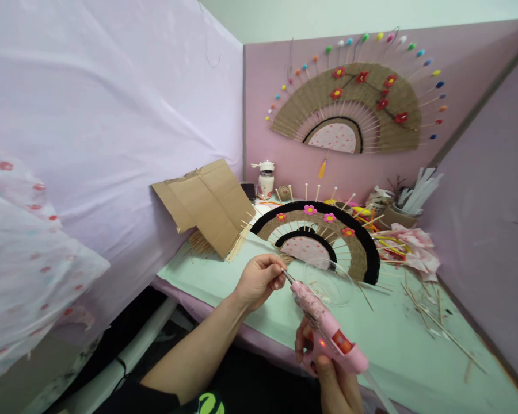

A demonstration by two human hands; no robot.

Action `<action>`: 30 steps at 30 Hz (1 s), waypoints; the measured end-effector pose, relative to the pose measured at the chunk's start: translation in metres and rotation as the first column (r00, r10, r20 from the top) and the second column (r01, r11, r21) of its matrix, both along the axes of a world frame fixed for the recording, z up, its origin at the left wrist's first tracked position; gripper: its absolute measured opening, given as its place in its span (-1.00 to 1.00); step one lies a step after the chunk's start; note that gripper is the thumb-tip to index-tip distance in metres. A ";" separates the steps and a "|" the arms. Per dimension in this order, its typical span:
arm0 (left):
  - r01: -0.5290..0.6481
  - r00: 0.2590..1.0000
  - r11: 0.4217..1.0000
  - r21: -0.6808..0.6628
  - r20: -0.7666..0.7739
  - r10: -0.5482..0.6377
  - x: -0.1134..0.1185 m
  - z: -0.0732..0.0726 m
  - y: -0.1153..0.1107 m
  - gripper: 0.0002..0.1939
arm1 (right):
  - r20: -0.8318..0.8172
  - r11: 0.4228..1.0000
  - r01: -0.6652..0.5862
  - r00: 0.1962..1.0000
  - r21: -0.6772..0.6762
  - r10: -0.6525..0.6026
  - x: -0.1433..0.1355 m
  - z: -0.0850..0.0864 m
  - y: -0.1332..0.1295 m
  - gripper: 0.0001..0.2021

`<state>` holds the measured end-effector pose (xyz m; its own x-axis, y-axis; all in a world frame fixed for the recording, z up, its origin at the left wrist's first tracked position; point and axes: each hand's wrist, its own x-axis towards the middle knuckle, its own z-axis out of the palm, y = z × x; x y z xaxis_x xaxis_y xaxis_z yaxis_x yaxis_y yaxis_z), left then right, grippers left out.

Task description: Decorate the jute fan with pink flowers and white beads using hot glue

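Observation:
My right hand (pixel 330 382) is wrapped around the handle of a pink hot glue gun (pixel 323 322), which has a small red light lit and a glue stick out of its back end. Its metal nozzle points up and left to the fingertips of my left hand (pixel 259 282). Those fingers are pinched together at the nozzle tip; whatever they hold is too small to make out. Just behind lies a half-round fan (pixel 357 264) with black edging, thin sticks and several pink and red flowers. A clear round dish (pixel 347 296) sits between the fan and the glue gun.
Cardboard (pixel 211 201) leans at the left over a bundle of thin sticks (pixel 201 244). A white bottle (pixel 266 181) stands at the back. Loose sticks (pixel 440 328) and crumpled tissue (pixel 414 247) lie at the right. A larger fan (pixel 311 103) hangs on the pink wall.

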<state>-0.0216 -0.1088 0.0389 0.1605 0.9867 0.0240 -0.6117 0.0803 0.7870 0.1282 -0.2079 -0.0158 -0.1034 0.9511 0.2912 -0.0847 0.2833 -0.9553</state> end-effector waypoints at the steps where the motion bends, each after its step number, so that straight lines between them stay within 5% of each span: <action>1: 0.000 1.000 1.000 0.000 -0.001 0.000 0.000 0.000 0.000 -0.49 | -0.001 1.000 0.003 1.000 0.000 -0.003 0.000 0.001 0.000 -0.57; 30: 0.002 1.000 1.000 0.000 0.014 -0.002 -0.002 -0.003 -0.001 -0.52 | -0.033 1.000 -0.009 0.999 -0.021 0.009 -0.002 -0.001 -0.001 -0.65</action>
